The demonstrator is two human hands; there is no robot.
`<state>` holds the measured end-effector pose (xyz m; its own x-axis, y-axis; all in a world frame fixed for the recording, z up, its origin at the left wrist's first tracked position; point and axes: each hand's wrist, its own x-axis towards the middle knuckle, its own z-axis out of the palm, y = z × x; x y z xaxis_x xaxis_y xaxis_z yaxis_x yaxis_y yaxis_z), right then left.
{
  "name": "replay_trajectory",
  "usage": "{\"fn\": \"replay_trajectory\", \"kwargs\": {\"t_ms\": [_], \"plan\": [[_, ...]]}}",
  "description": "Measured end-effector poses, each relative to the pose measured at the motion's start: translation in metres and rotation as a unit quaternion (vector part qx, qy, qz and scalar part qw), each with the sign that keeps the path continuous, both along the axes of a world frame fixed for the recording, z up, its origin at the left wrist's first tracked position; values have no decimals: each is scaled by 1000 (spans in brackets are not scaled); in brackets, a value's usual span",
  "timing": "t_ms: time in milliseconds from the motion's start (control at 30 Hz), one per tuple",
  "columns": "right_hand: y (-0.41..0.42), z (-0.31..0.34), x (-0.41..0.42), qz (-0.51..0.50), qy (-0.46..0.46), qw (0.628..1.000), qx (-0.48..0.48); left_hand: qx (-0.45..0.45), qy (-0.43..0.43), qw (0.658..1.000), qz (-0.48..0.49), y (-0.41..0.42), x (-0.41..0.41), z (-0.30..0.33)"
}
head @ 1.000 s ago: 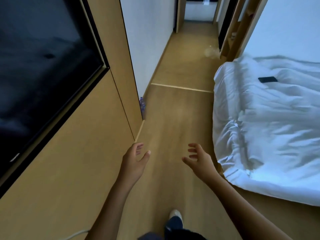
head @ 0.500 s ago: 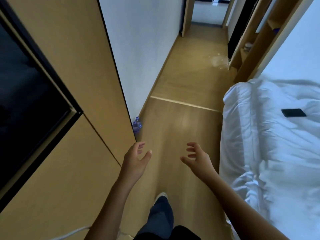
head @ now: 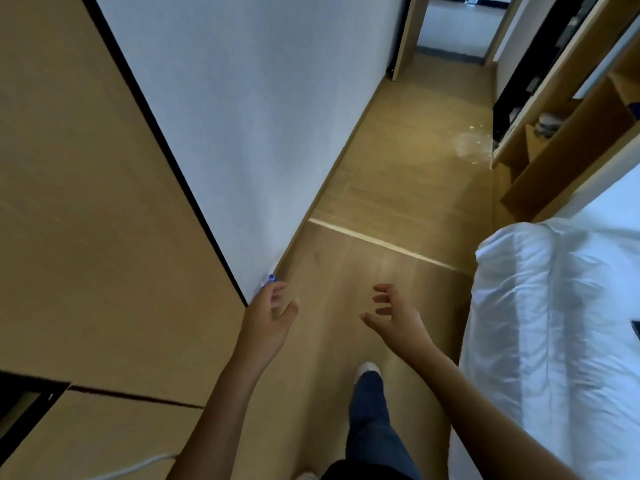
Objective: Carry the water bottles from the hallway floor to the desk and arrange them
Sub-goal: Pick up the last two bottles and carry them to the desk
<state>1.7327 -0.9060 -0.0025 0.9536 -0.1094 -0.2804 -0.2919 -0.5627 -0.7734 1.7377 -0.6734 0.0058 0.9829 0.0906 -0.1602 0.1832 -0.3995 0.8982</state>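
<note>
The left hand has its fingers loosely spread and grasps nothing; the right hand shows curled fingers, equally empty; at eleven o'clock from the left hand, just beyond its fingertips, a blue-capped water bottle stands on the wooden floor at the foot of the white wall; at three o'clock lies a white bed.

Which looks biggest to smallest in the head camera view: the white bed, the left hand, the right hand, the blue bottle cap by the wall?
1. White rumpled bed, by far the largest.
2. Bare left hand and bare right hand: look alike, not ranked.
3. Small blue bottle cap, smallest; the bottle below is mostly hidden.
</note>
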Motion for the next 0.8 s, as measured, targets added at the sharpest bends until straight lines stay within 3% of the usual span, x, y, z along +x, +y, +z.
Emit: {"fn": "replay_trajectory", "kwargs": {"t_ms": [400, 600, 800], "plan": [[-41, 5, 275, 169, 1, 985, 12, 16, 38, 977, 210, -43, 187, -3], [-2, -10, 369, 250, 11, 968, 20, 32, 66, 942, 327, -7, 220, -12], [53, -40, 430, 317, 21, 948, 28, 32, 93, 929, 358, 20, 261, -37]]}}
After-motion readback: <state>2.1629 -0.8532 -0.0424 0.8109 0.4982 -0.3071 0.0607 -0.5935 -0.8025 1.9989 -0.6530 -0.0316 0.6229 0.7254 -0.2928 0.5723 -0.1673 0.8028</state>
